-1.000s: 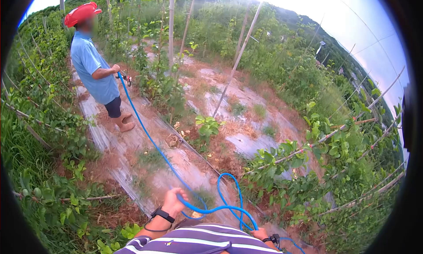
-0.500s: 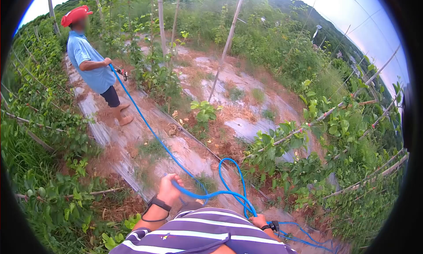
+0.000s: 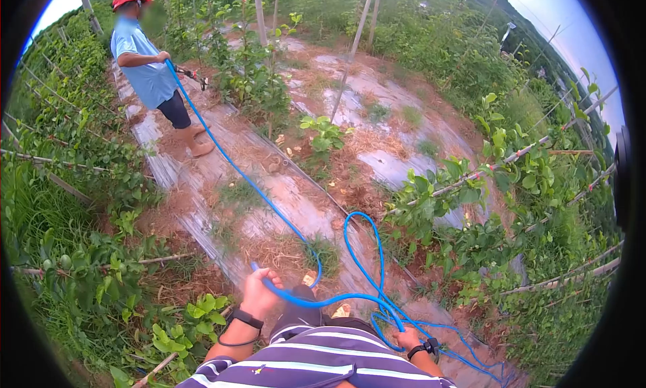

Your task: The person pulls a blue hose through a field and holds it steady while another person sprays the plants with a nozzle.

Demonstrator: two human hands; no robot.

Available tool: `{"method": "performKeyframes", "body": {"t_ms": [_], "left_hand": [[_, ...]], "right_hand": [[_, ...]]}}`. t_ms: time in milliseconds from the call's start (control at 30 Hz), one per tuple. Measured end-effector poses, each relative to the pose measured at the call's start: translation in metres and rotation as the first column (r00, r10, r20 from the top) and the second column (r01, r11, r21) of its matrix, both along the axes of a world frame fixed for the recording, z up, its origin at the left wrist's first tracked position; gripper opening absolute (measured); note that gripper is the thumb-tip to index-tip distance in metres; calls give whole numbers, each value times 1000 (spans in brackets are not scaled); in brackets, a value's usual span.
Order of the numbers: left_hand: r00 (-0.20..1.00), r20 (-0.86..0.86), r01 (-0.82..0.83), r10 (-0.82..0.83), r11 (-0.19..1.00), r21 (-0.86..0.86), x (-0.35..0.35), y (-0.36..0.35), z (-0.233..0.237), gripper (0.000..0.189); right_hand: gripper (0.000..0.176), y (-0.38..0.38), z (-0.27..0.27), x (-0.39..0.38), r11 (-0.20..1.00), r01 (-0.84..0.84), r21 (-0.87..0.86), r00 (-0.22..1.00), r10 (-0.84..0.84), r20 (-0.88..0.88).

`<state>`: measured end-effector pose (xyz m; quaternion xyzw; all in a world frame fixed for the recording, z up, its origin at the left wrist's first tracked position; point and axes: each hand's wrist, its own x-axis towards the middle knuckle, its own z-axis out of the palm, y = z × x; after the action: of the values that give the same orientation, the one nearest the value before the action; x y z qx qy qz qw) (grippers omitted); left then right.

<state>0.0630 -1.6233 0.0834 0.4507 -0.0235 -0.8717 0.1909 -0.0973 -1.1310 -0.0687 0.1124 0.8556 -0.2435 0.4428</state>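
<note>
A long blue hose runs between my hands in front of my striped shirt. My left hand is closed around it, with a short bit showing above the fist. Lower and to the right, my right hand also grips the hose beside several loose coils. One loop of it rises ahead of my right hand and lies over the ground. Up the path, another person in a blue shirt and red hat holds the far stretch of the hose, with a dark nozzle-like fitting hanging by their hand.
Plastic sheeting and dry straw cover the path. Leafy vines on poles line the right side, and dense plants crowd the left. A slanted pole stands ahead. A thin dark pipe runs along the ground.
The view has shifted, so the person and plants sit further right. My left hand stays closed on the hose. The slack hose near my feet and the loop by my right hand have changed shape.
</note>
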Motion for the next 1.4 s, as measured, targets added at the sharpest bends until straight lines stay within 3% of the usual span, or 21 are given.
{"method": "performKeyframes", "body": {"t_ms": [133,200,267,367,500,567,667,800,1067,1167,1233,1400], "left_hand": [[999,15,-31,31,998,48,12,1,-29,14],[999,12,-36,35,997,72,12,0,-33,13],[999,14,-45,44,996,74,10,-6,-39,13],[1000,3,-30,30,993,111,6,-22,-46,14],[999,6,-33,32,991,129,-4,-53,-43,16],[999,39,-33,31,998,49,-6,-72,-39,15],[998,32,-52,53,998,-17,-11,-92,-24,15],[1000,7,-22,23,998,-57,-20,-99,2,14],[994,-53,87,-95,987,-136,-35,-49,18,9],[987,-99,109,-123,985,-136,-41,-30,21,10],[986,-112,111,-126,985,-133,-53,-23,33,11],[987,-60,136,-147,978,-155,-58,3,34,13]], "right_hand": [[18,15,-4,-11,980,-160,122,987,161,-2],[18,12,-1,-17,997,-33,66,999,30,41],[13,-3,7,-23,998,-60,37,998,61,-18],[11,-30,10,-32,999,-9,-35,999,10,33],[14,-74,0,-45,999,-40,-15,999,40,-10],[18,-108,27,-50,991,-135,22,989,136,-62],[20,-118,14,-58,985,-171,-28,972,164,-171],[23,-127,26,-62,990,-132,-39,975,123,-183],[25,-40,-34,-31,996,-50,-75,988,38,-152],[27,-24,-24,-21,998,-63,-31,991,58,-122],[24,-35,14,-25,996,-70,-55,991,63,-117],[24,0,-15,-14,997,4,-77,998,-8,-59]]}}
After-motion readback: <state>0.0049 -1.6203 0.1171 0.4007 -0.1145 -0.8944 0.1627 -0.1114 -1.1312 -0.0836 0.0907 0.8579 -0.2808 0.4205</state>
